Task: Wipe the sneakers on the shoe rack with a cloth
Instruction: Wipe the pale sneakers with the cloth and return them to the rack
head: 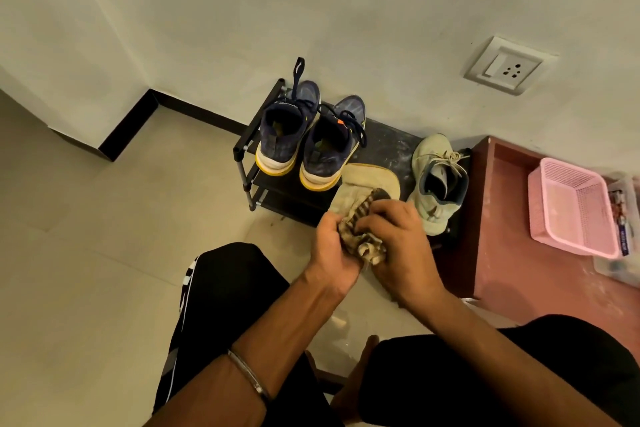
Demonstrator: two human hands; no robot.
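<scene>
**Both hands on the cloth over a pale sneaker**

Down at floor level, a black shoe rack (pixel 391 146) stands against the far wall, with a reddish-brown low cabinet (pixel 512 263) just beside it on the right. On the cabinet's top sits a pink plastic basket (pixel 571 204). On the rack's top shelf, a pair of navy sneakers with yellow-edged soles (pixel 308 139) stands at the left, heels toward the near side. At the right end stands a single pale grey-green sneaker (pixel 438 184), heel also nearer. Between them, its matching pale sneaker (pixel 367 180) is turned sole-up at the near edge of the shelf, partly hidden by the hands. A striped cloth (pixel 363 232) is bunched against it. The left hand (pixel 332 250) has its fingers curled around the cloth's left side; the right hand (pixel 398 243) grasps the cloth from the right, fingers bent over it. A thin metal bangle (pixel 249 374) circles the left wrist. A wall socket (pixel 505 66) sits at far right.
</scene>
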